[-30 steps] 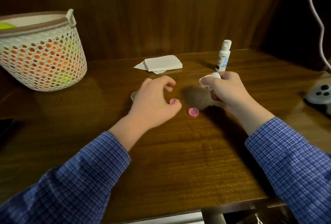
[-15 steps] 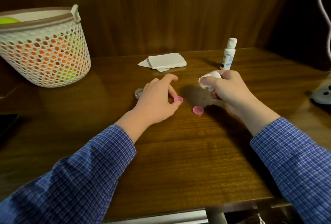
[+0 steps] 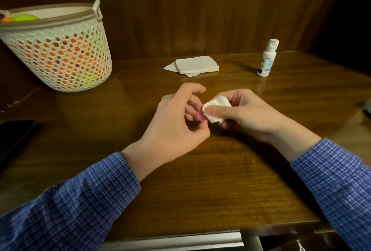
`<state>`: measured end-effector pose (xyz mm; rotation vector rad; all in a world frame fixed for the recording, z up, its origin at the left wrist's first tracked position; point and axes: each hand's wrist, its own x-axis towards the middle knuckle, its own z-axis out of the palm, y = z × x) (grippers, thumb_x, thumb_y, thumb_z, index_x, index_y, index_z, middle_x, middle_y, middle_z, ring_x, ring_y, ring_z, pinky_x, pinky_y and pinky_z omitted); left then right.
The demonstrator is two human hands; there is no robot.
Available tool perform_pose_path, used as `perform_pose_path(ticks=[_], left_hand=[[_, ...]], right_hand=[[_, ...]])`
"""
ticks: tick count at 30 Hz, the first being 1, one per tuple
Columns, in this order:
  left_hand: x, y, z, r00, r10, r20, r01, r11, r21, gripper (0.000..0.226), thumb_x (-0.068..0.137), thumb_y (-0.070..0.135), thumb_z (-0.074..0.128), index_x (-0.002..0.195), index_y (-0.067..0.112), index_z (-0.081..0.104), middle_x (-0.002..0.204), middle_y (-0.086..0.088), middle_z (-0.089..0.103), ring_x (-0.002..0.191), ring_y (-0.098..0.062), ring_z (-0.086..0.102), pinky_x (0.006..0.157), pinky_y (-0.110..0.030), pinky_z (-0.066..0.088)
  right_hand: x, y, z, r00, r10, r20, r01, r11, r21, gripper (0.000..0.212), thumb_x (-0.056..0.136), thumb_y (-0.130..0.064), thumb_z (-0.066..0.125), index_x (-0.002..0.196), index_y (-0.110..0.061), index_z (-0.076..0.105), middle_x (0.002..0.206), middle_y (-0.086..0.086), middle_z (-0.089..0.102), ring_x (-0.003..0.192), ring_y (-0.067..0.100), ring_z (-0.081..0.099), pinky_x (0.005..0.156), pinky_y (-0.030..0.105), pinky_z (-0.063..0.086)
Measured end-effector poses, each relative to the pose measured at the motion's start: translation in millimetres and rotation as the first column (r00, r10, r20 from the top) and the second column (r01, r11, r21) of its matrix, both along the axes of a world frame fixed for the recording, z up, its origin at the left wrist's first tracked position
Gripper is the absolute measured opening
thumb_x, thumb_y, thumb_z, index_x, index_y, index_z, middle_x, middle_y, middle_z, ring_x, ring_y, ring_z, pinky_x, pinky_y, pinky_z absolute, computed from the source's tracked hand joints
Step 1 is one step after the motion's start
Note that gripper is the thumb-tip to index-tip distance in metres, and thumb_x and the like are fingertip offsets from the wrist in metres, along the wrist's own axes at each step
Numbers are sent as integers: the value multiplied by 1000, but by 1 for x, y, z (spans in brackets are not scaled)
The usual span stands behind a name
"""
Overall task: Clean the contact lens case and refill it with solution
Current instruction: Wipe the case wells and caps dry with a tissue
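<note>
Wiping a pink cap at frame centre.
Left hand grip pinches the cap; right hand grip holds a tissue against it, above the tabletop.

A home setting: a polished wooden surface backed by dark wood panelling, with a woven basket of colourful balls and folded tissues on it.

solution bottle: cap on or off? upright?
Upright, cap on. The solution bottle stands on the table with its white cap in place, clear of both hands.
</note>
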<state>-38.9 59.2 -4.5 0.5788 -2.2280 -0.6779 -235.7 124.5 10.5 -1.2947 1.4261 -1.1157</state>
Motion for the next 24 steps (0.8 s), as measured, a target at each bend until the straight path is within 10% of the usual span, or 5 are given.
perform_pose_path(ticks=[15,24], left_hand=[[46,-13,-10,987,3,-159,53,937,345,37,87,12,77,123,10,70,106,3,77,96,-14,76,81,-33,64],[40,-20,-11,988,-40,-152,98,915,391,35,91,13,73,126,12,71,109,4,79,100,-11,76,86,-30,63]], right_hand=[[51,-17,-12,998,-46,34,49,996,-75,8,89,-19,78,89,-12,82,81,9,77,69,11,69,61,21,54],[53,-14,-15,931,-223,-289,138,948,-286,13,93,-30,75,84,-21,78,73,-2,76,69,15,71,60,28,58]])
